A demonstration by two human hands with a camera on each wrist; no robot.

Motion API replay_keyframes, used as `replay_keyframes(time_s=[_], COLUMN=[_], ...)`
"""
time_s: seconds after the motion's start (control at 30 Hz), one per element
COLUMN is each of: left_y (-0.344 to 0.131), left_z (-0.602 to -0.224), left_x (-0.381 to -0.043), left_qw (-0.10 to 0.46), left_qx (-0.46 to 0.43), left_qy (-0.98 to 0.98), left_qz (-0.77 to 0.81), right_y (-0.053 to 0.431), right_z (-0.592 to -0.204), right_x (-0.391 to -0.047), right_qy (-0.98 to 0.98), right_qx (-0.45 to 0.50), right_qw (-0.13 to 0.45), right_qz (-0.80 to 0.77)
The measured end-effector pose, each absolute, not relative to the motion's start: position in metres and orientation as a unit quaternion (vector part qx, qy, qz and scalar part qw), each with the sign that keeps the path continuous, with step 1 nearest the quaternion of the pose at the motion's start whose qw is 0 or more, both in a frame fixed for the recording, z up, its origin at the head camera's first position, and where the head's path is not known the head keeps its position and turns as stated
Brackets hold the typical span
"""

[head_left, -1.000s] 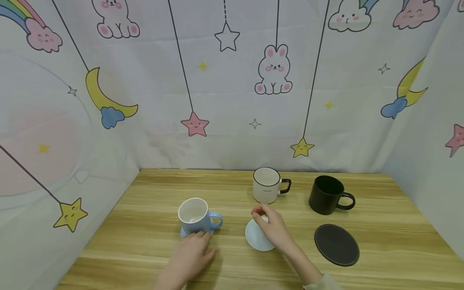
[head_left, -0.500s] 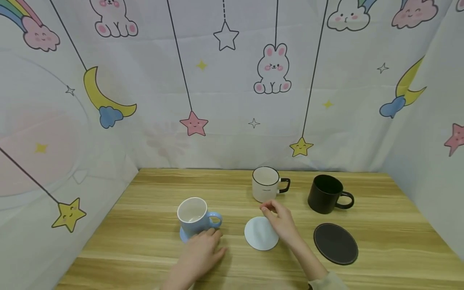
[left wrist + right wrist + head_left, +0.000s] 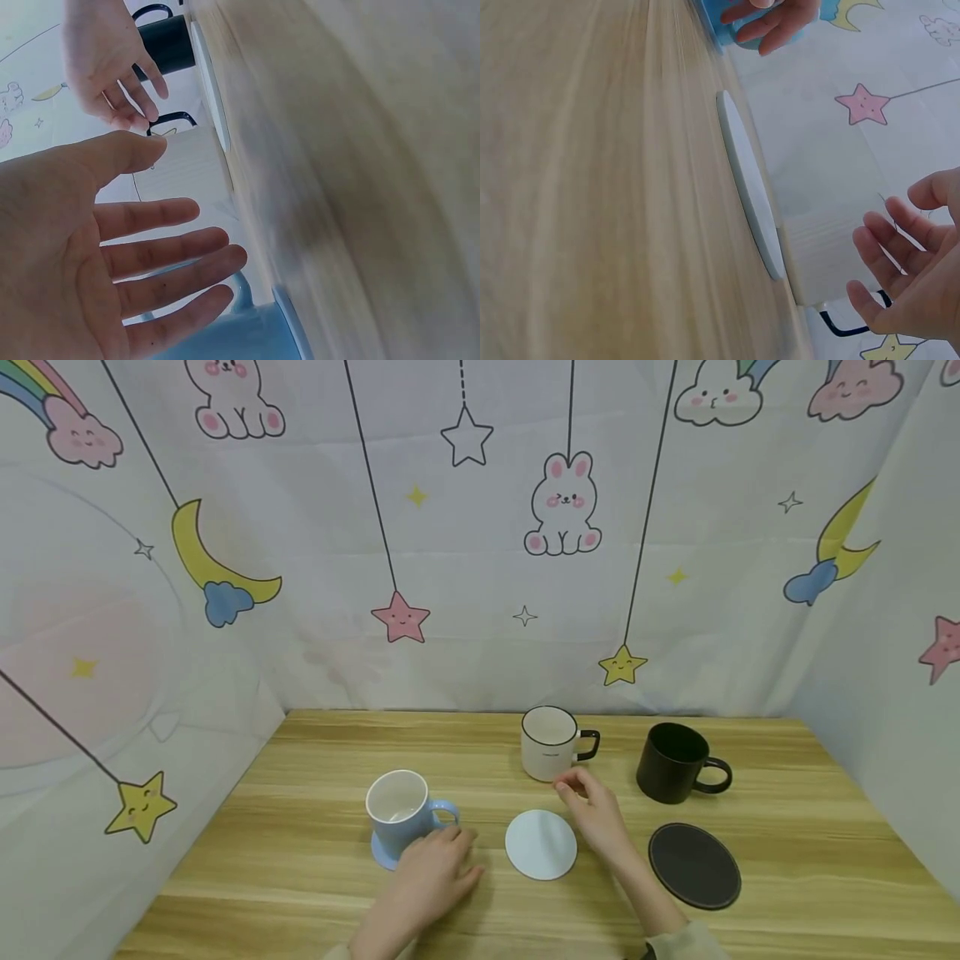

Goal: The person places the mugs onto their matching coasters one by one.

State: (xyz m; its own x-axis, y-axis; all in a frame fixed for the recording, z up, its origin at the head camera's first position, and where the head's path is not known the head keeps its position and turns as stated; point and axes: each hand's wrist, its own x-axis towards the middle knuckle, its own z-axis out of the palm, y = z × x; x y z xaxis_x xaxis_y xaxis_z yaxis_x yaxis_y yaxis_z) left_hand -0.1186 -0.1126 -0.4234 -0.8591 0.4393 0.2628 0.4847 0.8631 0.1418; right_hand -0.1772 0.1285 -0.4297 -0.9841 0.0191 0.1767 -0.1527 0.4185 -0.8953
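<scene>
Site read as booth-like, homely in look; whether home or studio, could not tell. Pale cloth (image 3: 465, 681) hung behind and along both sides, printed with nursery-style rabbit (image 3: 564, 518), moons (image 3: 191, 550), stars (image 3: 401, 618), clouds (image 3: 718, 389). Wood-grain worktop (image 3: 322, 743) ran back to cloth, bearing mugs (image 3: 670, 772) and coasters (image 3: 541, 845), household ware.

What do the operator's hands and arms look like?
The left hand and right hand are bare: no gloves visible. The right sleeve is pale beige; the left sleeve barely shows. A dark bit at the right sleeve's edge is too cropped to identify.
</scene>
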Motion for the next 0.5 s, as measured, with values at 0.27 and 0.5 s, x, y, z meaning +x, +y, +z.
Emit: replay_keyframes(time_s=[0.27,0.5], left_y=[-0.106,-0.101], left_z=[-0.423,-0.424], left_x=[-0.126,-0.132], left_qw=[0.106,0.094], left_qx=[-0.257,-0.261], left_qy=[-0.955,-0.956], left_qz=[-0.101,-0.096], right_y=[0.133,0.139], right_z=[-0.433,-0.436], right_x=[-0.182,-0.187], right_qy=[-0.839,-0.84], right_qx=[0.019,0.0], right_qw=[0.08,0.086], right_qz=[0.537,0.536])
